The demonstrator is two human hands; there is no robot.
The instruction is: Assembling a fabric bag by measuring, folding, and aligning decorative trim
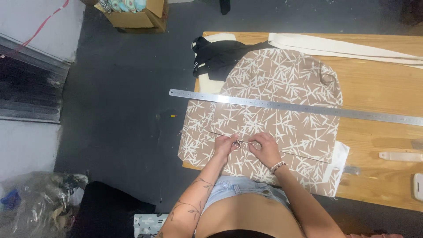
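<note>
Both hands, left (pixel 225 143) and right (pixel 264 147), pinch a small clip (pixel 237 143) between them on leaf-print fabric (pixel 273 88).

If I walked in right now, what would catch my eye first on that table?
Probably the big tan cloth with white leaf print spread over the wooden table, with a long metal ruler lying across it. Near the table's front edge, the left hand and right hand meet over a small clip on the cloth.

Even, soft light — dim edges
</note>
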